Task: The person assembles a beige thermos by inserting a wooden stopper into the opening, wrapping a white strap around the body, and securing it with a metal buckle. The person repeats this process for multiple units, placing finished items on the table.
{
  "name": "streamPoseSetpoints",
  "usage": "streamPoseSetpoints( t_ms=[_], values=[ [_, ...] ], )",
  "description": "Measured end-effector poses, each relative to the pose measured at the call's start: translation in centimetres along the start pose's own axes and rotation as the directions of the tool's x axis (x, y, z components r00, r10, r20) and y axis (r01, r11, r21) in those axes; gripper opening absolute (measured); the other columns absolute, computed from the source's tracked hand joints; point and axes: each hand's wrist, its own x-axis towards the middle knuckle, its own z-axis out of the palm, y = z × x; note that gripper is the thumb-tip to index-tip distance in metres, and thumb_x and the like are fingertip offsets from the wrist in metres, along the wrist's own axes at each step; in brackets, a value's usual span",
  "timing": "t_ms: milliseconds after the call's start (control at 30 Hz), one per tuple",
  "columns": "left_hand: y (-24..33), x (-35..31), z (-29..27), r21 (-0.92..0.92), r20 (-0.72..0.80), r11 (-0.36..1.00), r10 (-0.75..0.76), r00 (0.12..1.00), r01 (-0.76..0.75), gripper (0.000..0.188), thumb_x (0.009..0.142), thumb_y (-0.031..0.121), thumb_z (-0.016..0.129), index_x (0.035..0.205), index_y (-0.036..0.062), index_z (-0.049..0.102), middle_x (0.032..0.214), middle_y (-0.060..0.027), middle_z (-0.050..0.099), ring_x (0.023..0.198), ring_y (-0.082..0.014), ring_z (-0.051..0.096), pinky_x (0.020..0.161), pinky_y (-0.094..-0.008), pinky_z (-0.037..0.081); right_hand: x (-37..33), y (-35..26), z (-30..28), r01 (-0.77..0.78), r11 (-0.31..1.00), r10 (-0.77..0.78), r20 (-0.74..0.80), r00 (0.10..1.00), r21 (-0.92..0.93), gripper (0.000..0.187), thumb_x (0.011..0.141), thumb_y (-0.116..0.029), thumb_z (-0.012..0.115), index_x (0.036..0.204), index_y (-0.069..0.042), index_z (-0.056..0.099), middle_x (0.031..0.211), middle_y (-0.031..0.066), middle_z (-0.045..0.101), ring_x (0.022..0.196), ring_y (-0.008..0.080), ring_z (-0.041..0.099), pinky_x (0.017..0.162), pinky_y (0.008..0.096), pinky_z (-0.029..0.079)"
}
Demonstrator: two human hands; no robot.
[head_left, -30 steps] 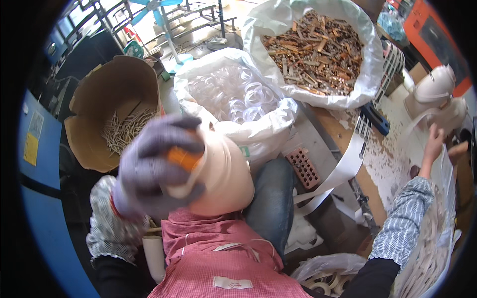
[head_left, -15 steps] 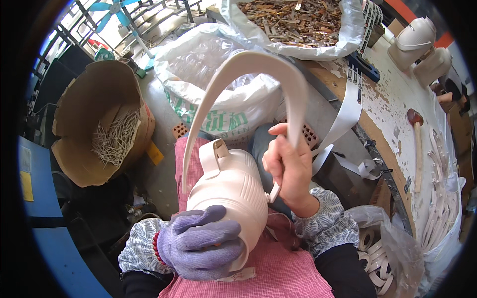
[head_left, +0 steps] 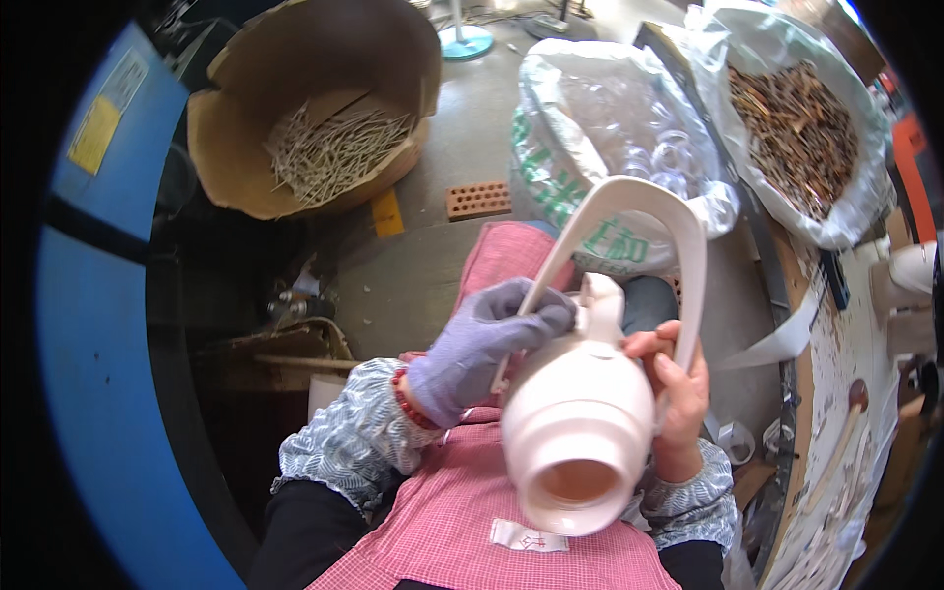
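A pale pink plastic jug body (head_left: 578, 408) lies tilted in my lap, its round open mouth turned toward me. Over its far end arches a wide curved carrying handle (head_left: 692, 236) of the same colour. My left hand (head_left: 482, 344), in a purple knit glove, closes its fingers around the handle's left arm, next to the body. With the bare fingers of my right hand (head_left: 680, 388), I grip the handle's right arm near its lower end, against the body's side. A small raised loop (head_left: 602, 300) stands at the body's far end. My palms hide both handle ends in part.
A cardboard drum (head_left: 221, 162) with thin pale sticks stands far left, beside a blue cabinet (head_left: 88, 364). Ahead are a white sack (head_left: 551, 128) of clear plastic pieces and a sack (head_left: 708, 59) of brown scraps. A worktable (head_left: 831, 364) with a mallet (head_left: 854, 398) runs along the right.
The jug body has turned so its mouth faces me. My left hand has moved from the body's near end to the handle's left arm; my right hand has come down. The view has shifted left.
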Motion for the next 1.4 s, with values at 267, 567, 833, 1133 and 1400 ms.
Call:
streamPoseSetpoints(
  t_ms=[267, 567, 833, 1133, 1400],
  values=[
    [-3.5, -0.7, 1.9, -0.169, -0.004, 0.975, 0.145, 0.989, -0.144, 0.024, 0.084, 0.011, 0.061, 0.106, 0.0017, 0.059, 0.103, -0.0051, 0.06, 0.095, -0.0111, 0.055, 0.089, -0.0271, 0.044, -0.3, -0.7, -2.0, -0.03, 0.999, 0.03, 0.037, 0.999, -0.011, 0.031, 0.09, -0.008, 0.05, 0.12, 0.001, 0.047, 0.102, 0.0153, 0.06, 0.102, 0.0232, 0.057, 0.097, 0.0369, 0.045],
    [-4.2, -0.4, 4.4, 0.131, -0.078, 0.876, 0.477, 0.876, -0.465, 0.016, 0.094, 0.013, 0.058, 0.107, 0.0031, 0.06, 0.107, -0.0059, 0.059, 0.097, -0.013, 0.055, 0.089, -0.0277, 0.044, -1.6, 1.4, -2.5, 0.077, 0.991, -0.086, -0.082, 0.993, -0.109, 0.05, 0.102, -0.041, 0.028, 0.116, 0.002, 0.049, 0.107, 0.0134, 0.059, 0.102, 0.0213, 0.057, 0.093, 0.035, 0.044],
    [6.1, 2.1, 1.3, 0.15, 0.281, 0.621, 0.719, 0.636, -0.769, 0.016, 0.09, 0.019, 0.061, 0.093, 0.0033, 0.065, 0.101, -0.0149, 0.066, 0.087, -0.0265, 0.066, 0.076, -0.0366, 0.054, 10.3, -3.7, -1.8, 0.674, 0.506, -0.428, 0.521, 0.738, -0.538, 0.057, 0.095, -0.022, 0.053, 0.144, -0.002, 0.033, 0.127, 0.0141, 0.054, 0.095, 0.0171, 0.057, 0.09, 0.0357, 0.044],
    [9.3, 6.3, 1.3, 0.548, 0.712, 0.313, 0.312, 0.629, -0.776, 0.039, 0.061, 0.004, 0.07, 0.095, 0.0211, 0.077, 0.15, -0.0153, 0.037, 0.145, -0.036, 0.015, 0.116, -0.0503, 0.011, 1.5, -24.5, -21.1, 0.679, 0.448, -0.894, -0.291, 0.34, -0.581, 0.048, 0.097, -0.013, 0.05, 0.143, -0.009, 0.035, 0.102, 0.0054, 0.057, 0.082, 0.0115, 0.052, 0.07, 0.0247, 0.043],
    [3.9, 9.4, -2.2, 0.725, 0.481, 0.509, 0.109, 0.87, -0.464, 0.035, 0.073, 0.011, 0.072, 0.108, 0.0085, 0.069, 0.135, -0.0123, 0.052, 0.124, -0.0332, 0.046, 0.112, -0.0435, 0.026, -5.0, -29.3, -39.6, -0.191, 0.046, -0.989, -0.017, -0.149, -0.98, 0.057, 0.094, -0.007, 0.051, 0.146, -0.007, 0.027, 0.131, 0.0171, 0.047, 0.112, 0.0276, 0.05, 0.093, 0.0339, 0.041]
  ],
)
